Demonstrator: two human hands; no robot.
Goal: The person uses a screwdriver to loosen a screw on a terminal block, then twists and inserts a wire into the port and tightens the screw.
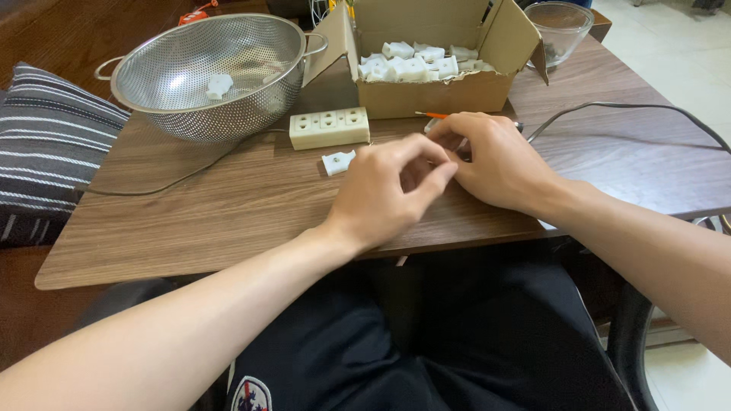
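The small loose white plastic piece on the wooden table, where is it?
Head view: the small white plastic piece lies just below the cream socket strip, left of the left hand.

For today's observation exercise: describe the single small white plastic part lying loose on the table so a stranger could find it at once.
Start at the steel colander on the wooden table. In front of it lies a cream three-outlet socket strip. The small white plastic part lies just in front of that strip, alone on bare wood, unlike those in the cardboard box.

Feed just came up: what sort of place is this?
Likely a home table used for small assembly: a wooden table, a striped cushion, and a cardboard box of white plastic parts.
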